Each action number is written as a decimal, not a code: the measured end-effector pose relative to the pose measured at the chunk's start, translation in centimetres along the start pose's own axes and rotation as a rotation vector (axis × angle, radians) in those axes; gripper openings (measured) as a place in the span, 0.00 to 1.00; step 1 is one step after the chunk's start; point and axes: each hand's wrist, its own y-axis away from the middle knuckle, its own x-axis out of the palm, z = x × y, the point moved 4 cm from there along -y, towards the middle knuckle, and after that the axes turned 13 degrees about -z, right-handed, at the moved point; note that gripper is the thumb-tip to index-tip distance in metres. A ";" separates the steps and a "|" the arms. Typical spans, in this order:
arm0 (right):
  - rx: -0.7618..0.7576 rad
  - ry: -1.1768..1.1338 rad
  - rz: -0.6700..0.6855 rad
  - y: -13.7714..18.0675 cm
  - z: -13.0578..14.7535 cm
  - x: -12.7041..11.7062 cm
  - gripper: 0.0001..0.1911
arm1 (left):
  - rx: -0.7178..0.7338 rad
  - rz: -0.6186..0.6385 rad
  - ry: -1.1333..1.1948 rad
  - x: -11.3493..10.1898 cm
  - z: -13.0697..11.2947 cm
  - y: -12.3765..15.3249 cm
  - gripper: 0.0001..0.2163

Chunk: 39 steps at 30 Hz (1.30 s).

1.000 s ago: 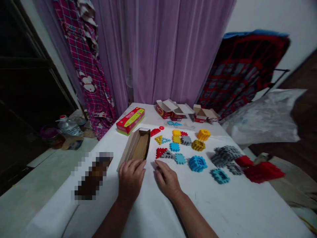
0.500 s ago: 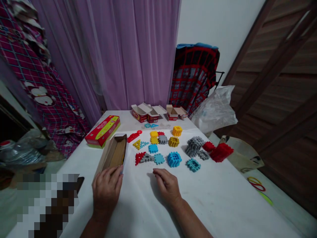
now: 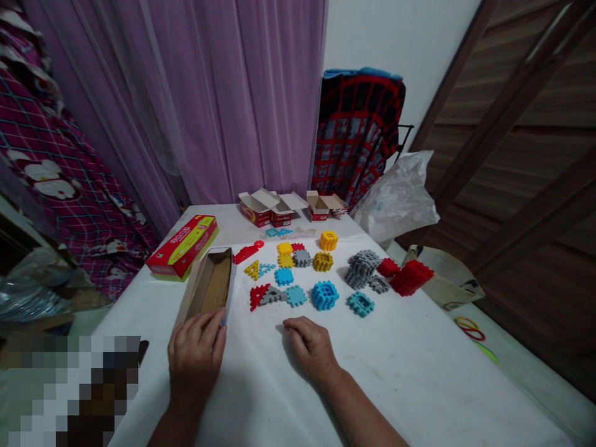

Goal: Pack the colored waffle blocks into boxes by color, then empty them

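Note:
My left hand (image 3: 195, 354) lies on the white table (image 3: 419, 385) with its fingertips against the near end of an open brown cardboard box (image 3: 207, 288). My right hand (image 3: 311, 344) rests palm down on the table, fingers loosely curled, holding nothing. Just beyond it lie several toy interlocking blocks: a red and grey piece (image 3: 264, 295), a blue cube (image 3: 325, 295), a teal flat piece (image 3: 360, 303), yellow cubes (image 3: 323, 261), a grey cluster (image 3: 362, 269) and red blocks (image 3: 410, 276).
A closed red and yellow box (image 3: 182, 244) lies at the left edge. Small open red cartons (image 3: 272, 210) stand at the far edge. A white plastic bag (image 3: 398, 195) and a checked cloth over a chair (image 3: 356, 133) are behind. Purple curtains hang at the back.
The view has swung to the right, bringing a wooden door into sight. Both hands stay on the table; the left hand has shifted slightly along the box's near end.

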 end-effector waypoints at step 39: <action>0.144 0.151 0.269 0.2 -0.4 1.7 0.14 | -0.027 0.027 -0.012 0.0 0.0 0.1 0.13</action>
